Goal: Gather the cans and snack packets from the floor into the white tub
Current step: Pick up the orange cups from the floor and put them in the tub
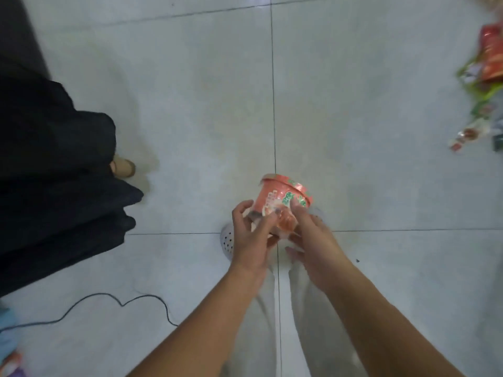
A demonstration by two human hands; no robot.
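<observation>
A red and white snack cup with a foil lid is held tilted above the floor in the middle of the view. My left hand grips its lower left side with curled fingers. My right hand holds its right side and base. Under my hands a white perforated tub shows only as a curved wall; the rest is hidden by my hands and arms. Several snack packets in red and green lie blurred on the floor at the far right.
Another person in dark clothing stands at the left, a beige shoe showing. A black cable snakes over the tiles at lower left. More coloured packets sit in the bottom left corner.
</observation>
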